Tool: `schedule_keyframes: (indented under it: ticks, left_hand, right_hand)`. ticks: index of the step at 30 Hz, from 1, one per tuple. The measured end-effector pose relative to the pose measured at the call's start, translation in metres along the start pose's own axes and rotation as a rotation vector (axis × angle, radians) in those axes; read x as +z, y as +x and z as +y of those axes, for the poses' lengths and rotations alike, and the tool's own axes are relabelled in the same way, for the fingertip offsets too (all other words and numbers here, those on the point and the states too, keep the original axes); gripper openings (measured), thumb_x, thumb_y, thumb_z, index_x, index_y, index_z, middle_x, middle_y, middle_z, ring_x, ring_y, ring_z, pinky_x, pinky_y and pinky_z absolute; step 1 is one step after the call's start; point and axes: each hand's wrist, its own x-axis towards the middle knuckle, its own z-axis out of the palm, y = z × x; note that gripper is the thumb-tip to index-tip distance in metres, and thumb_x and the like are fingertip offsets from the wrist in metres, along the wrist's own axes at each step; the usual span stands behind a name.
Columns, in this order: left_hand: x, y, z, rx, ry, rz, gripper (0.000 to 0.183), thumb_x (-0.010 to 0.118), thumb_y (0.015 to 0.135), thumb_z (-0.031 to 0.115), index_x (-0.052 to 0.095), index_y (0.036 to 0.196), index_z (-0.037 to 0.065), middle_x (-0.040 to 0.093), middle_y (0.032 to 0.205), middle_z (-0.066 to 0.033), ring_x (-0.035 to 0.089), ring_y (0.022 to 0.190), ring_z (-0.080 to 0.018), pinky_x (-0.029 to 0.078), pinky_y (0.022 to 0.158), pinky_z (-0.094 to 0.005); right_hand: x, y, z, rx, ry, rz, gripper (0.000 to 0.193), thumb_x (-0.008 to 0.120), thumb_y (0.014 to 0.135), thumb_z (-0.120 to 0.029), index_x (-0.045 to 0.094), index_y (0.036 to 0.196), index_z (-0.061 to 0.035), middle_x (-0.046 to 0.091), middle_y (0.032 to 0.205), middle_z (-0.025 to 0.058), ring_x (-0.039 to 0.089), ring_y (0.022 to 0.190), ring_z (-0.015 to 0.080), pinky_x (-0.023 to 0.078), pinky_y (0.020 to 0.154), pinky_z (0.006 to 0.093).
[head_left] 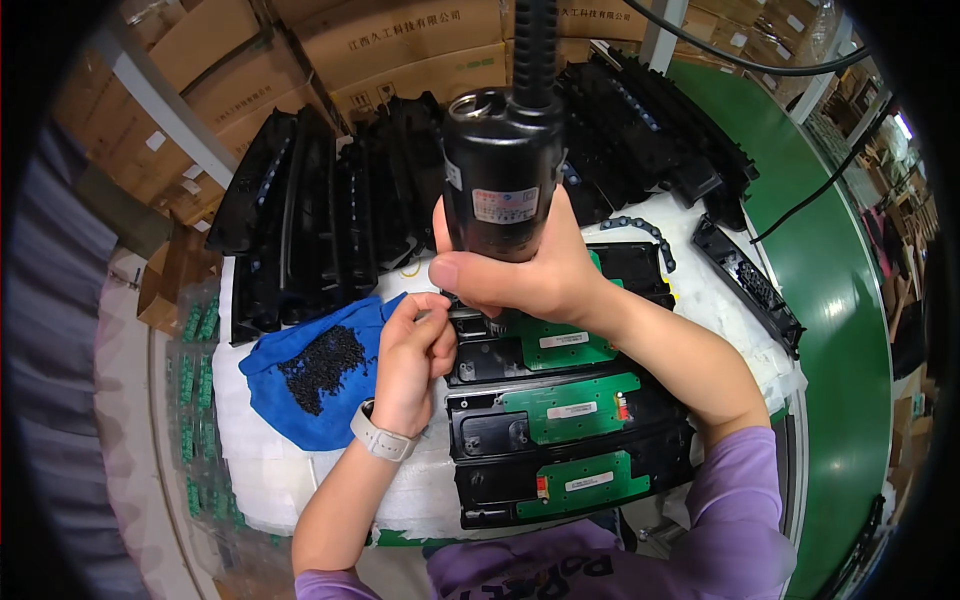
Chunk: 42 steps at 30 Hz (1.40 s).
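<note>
My right hand [545, 275] is wrapped round a black electric screwdriver [503, 165], held upright with its cord running up from the top. Its tip is hidden behind my hand, over a row of black plastic housings [485, 430]. Green circuit boards [570, 408] lie in the housings. Just left of the screwdriver, my left hand [412, 345] is closed, thumb and fingers pinched at the housings' left edge; anything between them is too small to make out. Beside that hand, a pile of small black screws [325, 365] rests on a blue cloth [290, 425].
Long black plastic parts [310, 220] stand crowded along the back of the white-covered table [270, 480]. A dark cable chain [645, 230] and a narrow black tray-like part [748, 285] lie to the right. Cardboard boxes [400, 45] are stacked behind, and a green surface [850, 350] runs along the right.
</note>
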Motion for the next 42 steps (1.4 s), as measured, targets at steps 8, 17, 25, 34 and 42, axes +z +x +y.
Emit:
schedule_keyframes:
  ticks: [8,17,25,34,42]
  left_hand:
    - [0.006,-0.001,-0.004,0.039,0.203,0.014,0.013,0.044,0.096,0.016,0.049,0.094,0.003,0.056,0.065,-0.0059,0.033,0.044,-0.0042,0.025,0.043,-0.0180]
    - [0.000,-0.001,-0.008,0.036,0.120,-0.038,0.017,0.042,0.096,0.017,0.051,0.090,0.004,0.050,0.060,-0.0007,0.032,0.046,-0.0038,0.022,0.042,-0.0176]
    - [0.003,-0.008,-0.002,0.104,0.170,-0.001,0.013,0.050,0.093,0.014,0.054,0.094,0.002,0.066,0.080,-0.0127,0.034,0.042,-0.0021,0.027,0.042,-0.0157]
    - [0.011,-0.017,0.006,0.127,0.230,-0.100,0.020,0.053,0.093,0.019,0.058,0.088,0.000,0.062,0.074,-0.0096,0.034,0.040,-0.0023,0.025,0.039,-0.0151]
    - [0.007,-0.014,0.003,0.134,0.191,-0.088,0.018,0.059,0.089,0.018,0.059,0.088,0.000,0.063,0.075,-0.0099,0.036,0.041,-0.0024,0.026,0.039,-0.0148]
  right_hand:
    - [-0.002,0.000,0.003,-0.037,0.047,-0.002,0.018,0.069,0.072,-0.005,0.053,0.079,0.0004,0.052,0.058,0.0031,0.048,0.043,0.0071,0.036,0.039,0.0205]
    - [0.000,0.000,0.007,-0.129,-0.069,-0.075,0.027,0.075,0.066,-0.015,0.058,0.081,-0.0007,0.058,0.070,0.0001,0.052,0.063,0.0055,0.042,0.057,0.0221]
    - [-0.015,-0.008,-0.013,-0.102,0.106,-0.130,0.024,0.063,0.078,-0.015,0.049,0.092,-0.0022,0.050,0.061,0.0036,0.046,0.044,0.0108,0.040,0.048,0.0248]
    - [-0.022,-0.004,-0.025,-0.317,0.405,0.135,0.031,0.044,0.090,-0.036,0.050,0.099,-0.0074,0.045,0.056,0.0008,0.041,0.040,0.0122,0.041,0.049,0.0302]
    - [-0.018,-0.006,-0.021,-0.272,0.396,0.139,0.029,0.044,0.090,-0.034,0.049,0.100,-0.0069,0.046,0.056,0.0012,0.042,0.040,0.0125,0.041,0.048,0.0307]
